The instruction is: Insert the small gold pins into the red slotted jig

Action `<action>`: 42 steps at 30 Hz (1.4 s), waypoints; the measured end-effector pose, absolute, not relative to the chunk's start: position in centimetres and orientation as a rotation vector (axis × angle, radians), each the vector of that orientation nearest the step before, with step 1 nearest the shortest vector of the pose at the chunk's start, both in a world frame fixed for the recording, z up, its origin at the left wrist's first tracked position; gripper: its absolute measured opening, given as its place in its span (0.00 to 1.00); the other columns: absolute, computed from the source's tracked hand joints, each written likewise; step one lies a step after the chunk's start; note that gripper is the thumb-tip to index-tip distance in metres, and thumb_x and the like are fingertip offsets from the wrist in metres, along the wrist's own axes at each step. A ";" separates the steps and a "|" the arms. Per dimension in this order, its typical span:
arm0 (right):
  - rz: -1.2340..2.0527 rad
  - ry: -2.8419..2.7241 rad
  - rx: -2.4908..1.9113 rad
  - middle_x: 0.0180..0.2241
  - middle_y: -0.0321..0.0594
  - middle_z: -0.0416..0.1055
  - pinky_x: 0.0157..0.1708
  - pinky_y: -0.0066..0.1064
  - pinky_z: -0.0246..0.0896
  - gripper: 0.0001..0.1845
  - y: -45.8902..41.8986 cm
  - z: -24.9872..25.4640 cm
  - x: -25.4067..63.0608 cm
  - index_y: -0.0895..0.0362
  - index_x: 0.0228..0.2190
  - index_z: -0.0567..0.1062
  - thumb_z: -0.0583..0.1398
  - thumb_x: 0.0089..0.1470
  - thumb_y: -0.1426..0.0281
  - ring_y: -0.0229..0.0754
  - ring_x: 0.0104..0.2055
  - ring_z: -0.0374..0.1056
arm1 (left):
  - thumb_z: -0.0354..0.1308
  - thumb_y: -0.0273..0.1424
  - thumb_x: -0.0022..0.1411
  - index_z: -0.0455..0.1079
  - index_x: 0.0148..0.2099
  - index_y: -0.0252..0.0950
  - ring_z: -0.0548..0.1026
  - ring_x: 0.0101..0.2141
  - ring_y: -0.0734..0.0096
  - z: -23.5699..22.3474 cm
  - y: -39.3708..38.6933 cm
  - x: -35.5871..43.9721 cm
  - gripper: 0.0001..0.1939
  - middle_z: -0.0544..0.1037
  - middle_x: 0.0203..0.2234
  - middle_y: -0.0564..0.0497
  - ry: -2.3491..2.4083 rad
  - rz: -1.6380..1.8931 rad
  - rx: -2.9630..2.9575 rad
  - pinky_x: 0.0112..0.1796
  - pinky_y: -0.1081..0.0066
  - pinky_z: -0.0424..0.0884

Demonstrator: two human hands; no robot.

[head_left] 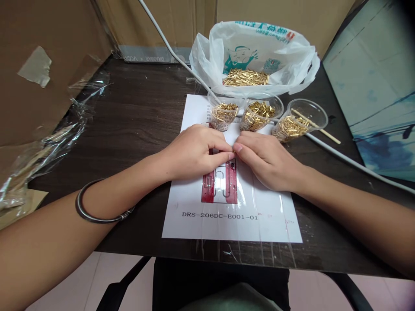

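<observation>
In the middle of the frame, the left hand (204,149) and right hand (269,160) meet fingertip to fingertip, thumb and forefinger of each closed in a pinch; what lies between them is too small to tell. They are above a white sheet (269,224) on the dark table (136,112), by the upper part of its red-and-white rectangle (220,185).

Just beyond the hands, right of upper centre, three clear plastic cups stand in a row. The left cup (221,126), middle cup (279,113) and right cup (319,111) each hold a heap of small gold pins (259,110). A thin wooden stick (330,137) shows through the right cup and sticks out past it; whether it lies inside or behind, I cannot tell. Behind the cups, at upper right of centre, a white plastic bag (293,71) gapes open, with a pile of longer-looking gold pieces (246,77) inside.
</observation>
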State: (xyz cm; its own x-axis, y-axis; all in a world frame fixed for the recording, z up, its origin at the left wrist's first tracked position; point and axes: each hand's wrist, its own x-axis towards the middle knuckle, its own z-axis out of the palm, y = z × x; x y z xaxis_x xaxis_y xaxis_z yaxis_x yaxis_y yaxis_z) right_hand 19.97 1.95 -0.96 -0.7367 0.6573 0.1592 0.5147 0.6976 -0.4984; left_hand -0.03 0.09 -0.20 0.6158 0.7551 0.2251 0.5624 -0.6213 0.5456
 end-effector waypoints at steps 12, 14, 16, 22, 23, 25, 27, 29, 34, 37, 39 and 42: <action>0.690 -2.599 -0.836 0.26 0.37 0.59 0.32 0.35 0.46 0.15 2.1 -0.9 20.0 0.57 0.24 0.60 0.45 0.62 0.68 0.39 0.30 0.55 | 0.55 0.29 0.61 0.79 0.33 0.37 0.73 0.29 0.75 -0.2 0.0 -0.1 0.11 0.78 0.26 0.53 1.049 0.618 2.404 0.33 0.74 0.66; 0.687 -2.595 -0.818 0.26 0.37 0.58 0.33 0.35 0.47 0.16 2.1 -1.0 20.0 0.57 0.24 0.59 0.43 0.62 0.68 0.39 0.30 0.54 | 0.55 0.29 0.61 0.79 0.33 0.37 0.73 0.29 0.74 -0.2 0.0 -0.1 0.11 0.78 0.26 0.52 1.053 0.630 2.401 0.33 0.73 0.66; 0.669 -2.593 -0.817 0.26 0.37 0.58 0.33 0.35 0.47 0.16 2.1 -1.1 20.0 0.56 0.24 0.59 0.42 0.63 0.68 0.39 0.30 0.54 | 0.55 0.29 0.61 0.79 0.33 0.37 0.73 0.29 0.74 -0.2 0.0 0.0 0.11 0.78 0.26 0.52 1.060 0.635 2.400 0.33 0.73 0.67; 0.622 -2.612 -0.819 0.27 0.38 0.60 0.33 0.35 0.48 0.16 2.1 -1.1 20.1 0.57 0.26 0.61 0.44 0.63 0.66 0.39 0.30 0.55 | 0.55 0.30 0.62 0.79 0.33 0.37 0.73 0.28 0.74 -0.1 0.0 0.0 0.11 0.78 0.26 0.53 1.058 0.621 2.404 0.33 0.74 0.66; 0.615 -2.615 -0.802 0.27 0.38 0.60 0.33 0.35 0.49 0.16 2.2 -1.1 20.1 0.57 0.26 0.62 0.44 0.63 0.66 0.39 0.30 0.55 | 0.55 0.30 0.61 0.79 0.33 0.38 0.73 0.28 0.74 -0.2 0.0 0.0 0.11 0.78 0.26 0.53 1.059 0.619 2.406 0.33 0.74 0.66; 0.604 -2.612 -0.769 0.26 0.38 0.60 0.32 0.34 0.49 0.16 2.2 -1.1 20.0 0.57 0.25 0.62 0.45 0.63 0.65 0.39 0.29 0.55 | 0.55 0.30 0.61 0.79 0.33 0.38 0.73 0.29 0.74 -0.2 0.0 0.0 0.11 0.78 0.26 0.53 1.069 0.616 2.409 0.33 0.73 0.66; 0.601 -2.603 -0.756 0.26 0.38 0.60 0.31 0.33 0.49 0.16 2.3 -1.1 20.0 0.57 0.25 0.62 0.46 0.62 0.66 0.39 0.29 0.55 | 0.56 0.30 0.61 0.79 0.34 0.37 0.73 0.29 0.74 -0.3 0.0 0.1 0.10 0.79 0.26 0.53 1.088 0.619 2.409 0.33 0.73 0.66; 0.599 -2.595 -0.761 0.26 0.38 0.60 0.31 0.33 0.49 0.15 2.3 -1.1 20.0 0.57 0.24 0.62 0.46 0.61 0.67 0.38 0.28 0.55 | 0.56 0.30 0.61 0.79 0.35 0.37 0.73 0.29 0.74 -0.3 -0.1 0.1 0.09 0.79 0.27 0.53 1.110 0.626 2.409 0.32 0.72 0.66; 0.602 -2.599 -0.728 0.25 0.38 0.60 0.30 0.33 0.49 0.14 2.4 -1.1 20.1 0.57 0.24 0.63 0.47 0.60 0.67 0.38 0.28 0.56 | 0.59 0.31 0.59 0.79 0.35 0.38 0.74 0.29 0.73 -0.4 -0.1 0.1 0.07 0.79 0.27 0.53 1.111 0.632 2.416 0.32 0.72 0.65; 0.607 -2.603 -0.709 0.24 0.38 0.60 0.30 0.33 0.48 0.14 2.4 -1.0 20.0 0.57 0.24 0.63 0.47 0.59 0.68 0.38 0.28 0.56 | 0.59 0.31 0.59 0.79 0.35 0.38 0.74 0.29 0.74 -0.4 -0.1 0.1 0.07 0.79 0.28 0.53 1.109 0.620 2.418 0.32 0.72 0.65; 0.601 -2.593 -0.722 0.24 0.37 0.59 0.30 0.32 0.48 0.13 2.4 -1.0 20.0 0.58 0.23 0.63 0.48 0.58 0.69 0.37 0.27 0.55 | 0.59 0.31 0.59 0.79 0.35 0.38 0.73 0.29 0.74 -0.4 -0.1 0.1 0.07 0.79 0.27 0.53 1.109 0.617 2.413 0.32 0.73 0.65; 0.586 -2.564 -0.739 0.23 0.36 0.59 0.29 0.31 0.47 0.11 2.3 -1.1 20.0 0.58 0.23 0.64 0.50 0.56 0.70 0.36 0.26 0.54 | 0.58 0.30 0.59 0.79 0.34 0.37 0.73 0.28 0.75 -0.3 -0.1 0.1 0.07 0.79 0.27 0.53 1.112 0.615 2.403 0.32 0.73 0.64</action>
State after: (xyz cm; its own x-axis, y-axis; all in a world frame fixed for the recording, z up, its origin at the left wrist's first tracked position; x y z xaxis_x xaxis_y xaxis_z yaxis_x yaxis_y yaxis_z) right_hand 19.96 2.32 -1.14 -0.7769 0.5723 0.2624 0.4016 0.7714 -0.4936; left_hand 0.14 -0.08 -0.32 0.5822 0.7843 0.2142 0.5983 -0.5917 0.5403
